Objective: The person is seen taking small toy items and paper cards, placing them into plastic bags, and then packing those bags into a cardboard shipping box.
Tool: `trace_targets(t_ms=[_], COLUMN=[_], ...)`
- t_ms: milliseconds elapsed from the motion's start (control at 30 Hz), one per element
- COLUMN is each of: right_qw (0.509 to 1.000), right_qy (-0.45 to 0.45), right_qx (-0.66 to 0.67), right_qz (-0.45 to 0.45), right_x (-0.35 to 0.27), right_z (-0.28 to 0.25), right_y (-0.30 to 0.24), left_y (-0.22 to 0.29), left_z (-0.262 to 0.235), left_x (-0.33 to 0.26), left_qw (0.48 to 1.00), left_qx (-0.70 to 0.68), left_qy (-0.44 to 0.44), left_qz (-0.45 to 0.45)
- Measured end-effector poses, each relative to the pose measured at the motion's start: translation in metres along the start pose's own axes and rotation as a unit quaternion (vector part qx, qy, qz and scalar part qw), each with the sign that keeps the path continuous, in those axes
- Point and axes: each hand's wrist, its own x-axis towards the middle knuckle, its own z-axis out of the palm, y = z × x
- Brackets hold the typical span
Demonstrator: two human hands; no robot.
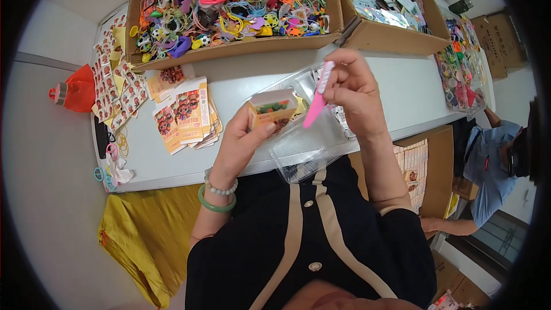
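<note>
My left hand (238, 140) grips a small yellow printed carton (262, 119), its top flap raised and something green and orange showing at the opening. Held up in the fingers of my right hand (360, 95) is a pink knife-shaped plastic piece (314, 108), with a paler ridged handle and a flat blade pointing down toward the carton. Below both hands, a clear plastic tray (301, 152) overhangs the table's front edge. Small packets in it are partly hidden by my right hand. Left of my left hand lies a pile of flat yellow cartons (189, 117).
A cardboard box (229, 46) of colourful small toys stands at the back, beside a second box (396, 43) of shiny packets. Sticker sheets (117, 74) and a red bag (79, 89) are at left. Another person (488, 161) works at right, near a box of stacked cartons (445, 161).
</note>
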Motion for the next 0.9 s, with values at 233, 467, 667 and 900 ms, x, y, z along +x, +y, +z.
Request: trace_targets(t_ms=[233,467,667,900], right_qw=[0.981,0.946,0.89,0.697], right_qy=[0.072,0.06,-0.018,-0.153], right_qx=[-0.07,-0.285,-0.392,-0.65], right_qz=[-0.164,-0.14,-0.231,-0.26], right_x=[-0.01,-0.018,-0.014,-0.009], right_z=[0.012,0.019,0.019,0.022], right_y=[0.003,0.013,-0.007,-0.013], left_y=[-0.011,-0.007,-0.01,-0.008], left_z=[0.002,0.007,0.001,-0.002], left_x=[0.004,0.002,0.002,0.001], left_qw=[0.998,0.999,0.998,0.983], left_qx=[0.056,0.026,0.066,0.18], left_qy=[-0.034,-0.033,-0.022,-0.013], left_qz=[0.014,-0.017,0.012,0.024])
